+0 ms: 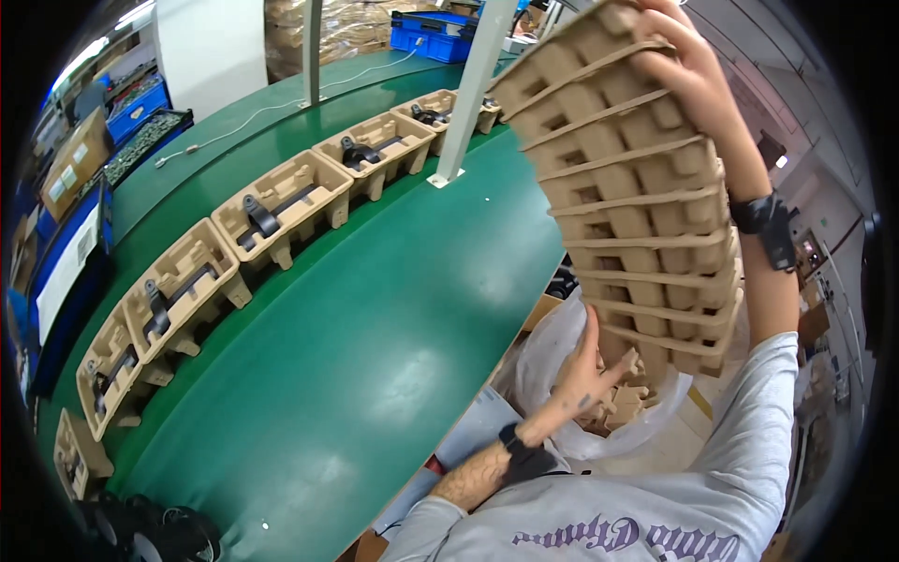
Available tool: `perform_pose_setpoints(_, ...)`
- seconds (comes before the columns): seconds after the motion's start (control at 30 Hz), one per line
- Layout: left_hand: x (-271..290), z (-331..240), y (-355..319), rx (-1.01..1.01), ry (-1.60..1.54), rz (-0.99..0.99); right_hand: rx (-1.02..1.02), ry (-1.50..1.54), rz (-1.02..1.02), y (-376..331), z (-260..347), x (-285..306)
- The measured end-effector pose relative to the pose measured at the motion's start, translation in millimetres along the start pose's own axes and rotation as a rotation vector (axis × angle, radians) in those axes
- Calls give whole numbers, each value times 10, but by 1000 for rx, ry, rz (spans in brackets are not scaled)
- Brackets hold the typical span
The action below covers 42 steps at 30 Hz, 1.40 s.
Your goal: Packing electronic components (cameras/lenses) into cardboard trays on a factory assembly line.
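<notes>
A tall stack of nested brown moulded-pulp trays [627, 197] is held up between my hands, at the right of the view. My right hand [688, 70] grips the top end of the stack, fingers over the edge. My left hand [585, 379] holds its lower end, thumb up along the side; some of those fingers are hidden behind the trays. Below, an open clear plastic bag [543, 361] contains more brown pulp pieces [623, 405]. Away to the left, a row of similar trays [281, 206] stands on the green belt, with black parts [259, 215] lying in them.
The green work surface [375, 347] curves across the middle, and a grey metal post [473, 103] rises from it. Blue crates [435, 36] stand at the back, and a white cable [253, 117] lies along the far side. Dark round objects [154, 529] are at the lower left.
</notes>
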<state>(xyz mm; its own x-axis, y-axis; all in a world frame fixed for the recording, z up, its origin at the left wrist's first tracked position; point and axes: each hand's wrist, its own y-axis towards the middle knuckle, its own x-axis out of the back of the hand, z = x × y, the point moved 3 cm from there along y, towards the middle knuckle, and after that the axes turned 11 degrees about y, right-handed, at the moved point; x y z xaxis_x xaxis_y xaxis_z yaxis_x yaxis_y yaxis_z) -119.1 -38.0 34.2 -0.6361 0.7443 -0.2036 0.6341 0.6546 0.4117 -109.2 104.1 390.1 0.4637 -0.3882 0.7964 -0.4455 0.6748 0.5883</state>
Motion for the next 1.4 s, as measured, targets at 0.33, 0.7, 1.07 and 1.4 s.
perform_pose_setpoints(0.33, 842, -1028, -163, 258, 565, -20, 224, -143, 546, -890, 19, -1301)
perform_pose_setpoints(0.7, 2427, -1784, 161, -270, 618, -785, 81, -26, 431, -1173, 303, -908)
perform_pose_setpoints(1.07, 2717, -1812, -434, -180, 595, -1374, 473, 859, 144, -1332, -16, -1357)
perform_pose_setpoints(1.4, 2727, -1819, -278, -112, 599, -1525, 355, 1668, -240, -2043, 662, -1408)
